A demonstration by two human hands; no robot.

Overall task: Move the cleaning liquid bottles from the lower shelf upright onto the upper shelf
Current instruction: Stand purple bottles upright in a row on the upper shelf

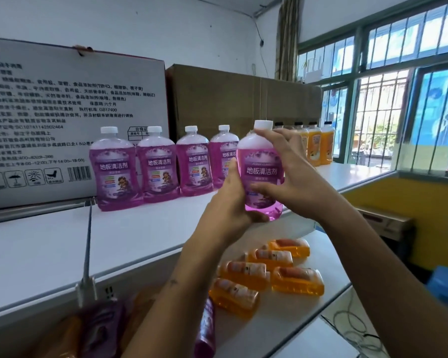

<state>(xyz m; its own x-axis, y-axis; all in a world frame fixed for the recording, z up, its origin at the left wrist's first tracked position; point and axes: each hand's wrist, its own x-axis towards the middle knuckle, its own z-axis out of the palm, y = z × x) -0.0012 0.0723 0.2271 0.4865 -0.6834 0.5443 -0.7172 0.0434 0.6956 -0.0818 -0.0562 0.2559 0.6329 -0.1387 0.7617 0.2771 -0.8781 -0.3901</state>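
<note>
Frame centre: left hand (228, 202) and right hand (292, 177) both clasp upright purple bottle (260, 171) above upper shelf (62, 244).

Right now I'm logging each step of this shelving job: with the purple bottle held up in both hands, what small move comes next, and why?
Probably lower the held purple bottle upright onto the upper shelf, just right of the four standing purple bottles. The left hand and right hand already hold it upright above that gap, before the orange bottles.
</note>
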